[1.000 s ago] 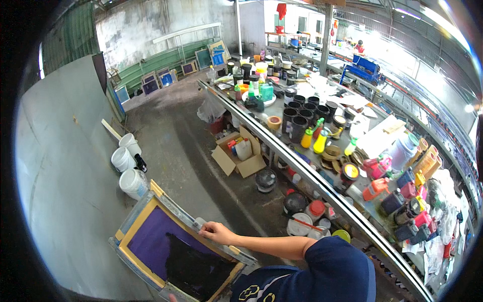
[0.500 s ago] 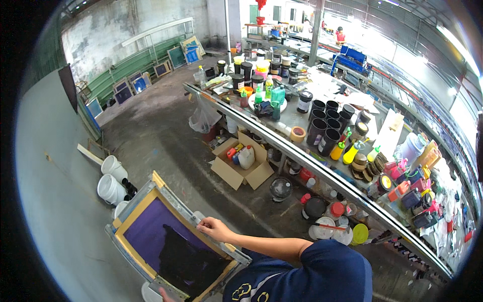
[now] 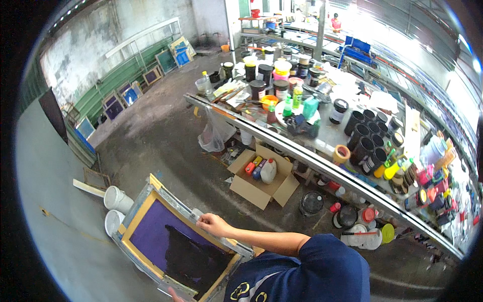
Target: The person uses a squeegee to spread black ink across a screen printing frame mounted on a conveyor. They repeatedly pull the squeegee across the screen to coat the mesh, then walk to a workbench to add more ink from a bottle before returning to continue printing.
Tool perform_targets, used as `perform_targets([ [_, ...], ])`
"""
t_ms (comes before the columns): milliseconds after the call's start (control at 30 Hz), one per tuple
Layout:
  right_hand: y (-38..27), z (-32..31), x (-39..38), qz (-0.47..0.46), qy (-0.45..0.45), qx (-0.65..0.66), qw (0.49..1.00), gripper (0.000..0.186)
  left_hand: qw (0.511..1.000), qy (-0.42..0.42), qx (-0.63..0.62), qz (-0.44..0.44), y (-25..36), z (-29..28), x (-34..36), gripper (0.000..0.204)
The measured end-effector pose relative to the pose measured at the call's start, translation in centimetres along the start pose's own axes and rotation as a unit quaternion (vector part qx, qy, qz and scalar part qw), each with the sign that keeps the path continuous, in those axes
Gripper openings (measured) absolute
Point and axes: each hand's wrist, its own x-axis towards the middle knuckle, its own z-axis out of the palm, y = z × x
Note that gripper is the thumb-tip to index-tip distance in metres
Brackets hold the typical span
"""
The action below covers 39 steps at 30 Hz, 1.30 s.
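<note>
A silk-screen printing frame [image 3: 149,200] is carried tilted at the lower left. It has a metal border, tan tape inside it, and a purple mesh with a large patch of wet-looking black ink [image 3: 193,256] on its lower right part. My right hand [image 3: 214,225] comes in across the front of a navy sleeve and is closed on the frame's upper right edge, its fingers curled round the metal. At the frame's lower edge only part of my left hand [image 3: 175,295] shows, gripping there; the rest is cut off by the picture's rim.
A long bench [image 3: 302,143] crowded with ink pots, bottles and black cups runs along the right. Beneath it stand an open cardboard box [image 3: 266,194] and lidded tubs. White buckets [image 3: 118,200] line the grey wall at left. More screens [image 3: 114,106] lean against the far wall.
The bench, box and tubs have shifted to the right in view, as my head has turned left or I have moved. Both hands keep their hold on the frame.
</note>
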Motion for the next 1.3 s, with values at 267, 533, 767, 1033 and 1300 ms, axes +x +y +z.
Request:
perform_targets([
  [267,0.9,3.9,21.4,-0.016,-0.015,0.065,0.998,0.031,1.000,0.016,-0.020,-0.011,6.8,7.9,17.3,0.078],
  [533,-0.9,8.6,47.2,0.000,-0.031,0.036,0.999,0.027,0.999,0.000,-0.031,0.022,18.3,13.5,41.6,0.079],
  [767,3.0,9.0,63.8,0.043,0.010,0.079,0.996,0.022,0.999,-0.028,-0.047,0.002,25.5,19.8,59.7,0.079],
  [1033,8.2,5.0,85.0,0.010,0.135,-0.021,0.991,0.031,0.994,-0.103,0.029,0.032,32.6,36.7,76.9,0.081],
  [1300,9.1,-2.0,108.8,-0.031,0.104,-0.021,0.994,0.023,0.988,-0.136,-0.047,-0.048,38.0,53.3,92.1,0.081],
])
